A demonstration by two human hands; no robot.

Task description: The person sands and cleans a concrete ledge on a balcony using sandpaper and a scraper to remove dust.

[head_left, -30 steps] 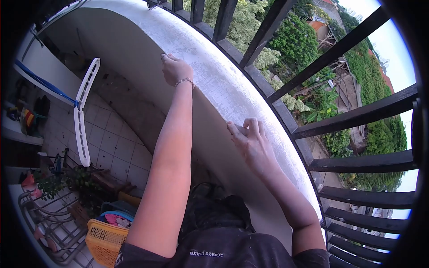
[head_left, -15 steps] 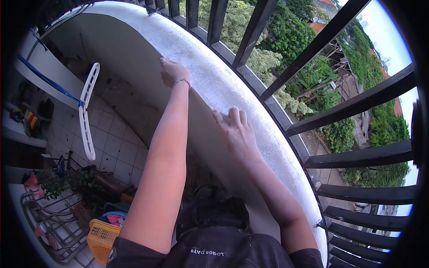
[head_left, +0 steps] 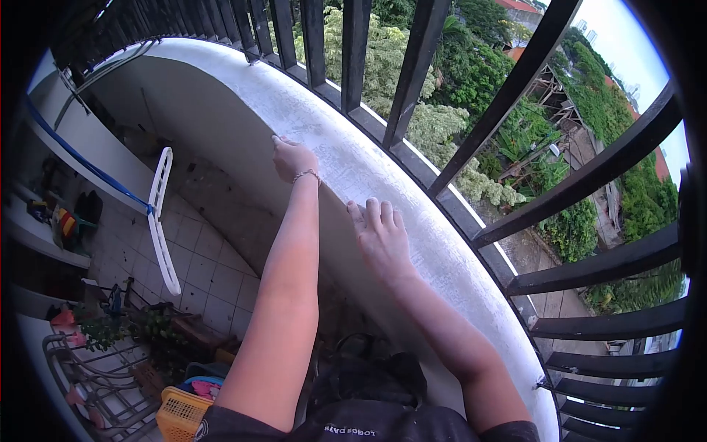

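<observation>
A curved wall with a whitish, patchy top ledge (head_left: 434, 221) runs across the view. My left hand (head_left: 295, 159) is closed at the ledge's inner edge, its thumb side on top. Its curled fingers are partly hidden, and I cannot see what they hold, if anything. A bracelet circles that wrist. Nearer to me, my right hand (head_left: 383, 239) lies on the same ledge, fingers extended and slightly apart, the index finger close to the inner edge. Nothing shows in it. Both hands and forearms look dusted with pale powder.
Dark railing bars (head_left: 412, 70) rise along the outer side, with trees and roofs far below. To the left a white slotted bar (head_left: 163, 254) hangs from a blue strap (head_left: 88, 163). Down on the tiled floor (head_left: 199, 258) stand a yellow basket (head_left: 180, 414), a metal rack (head_left: 81, 368) and plants.
My view has tilted, so the scene sits lower. The right hand has slid a little along the ledge toward the left hand, which stays at about the same spot on the edge.
</observation>
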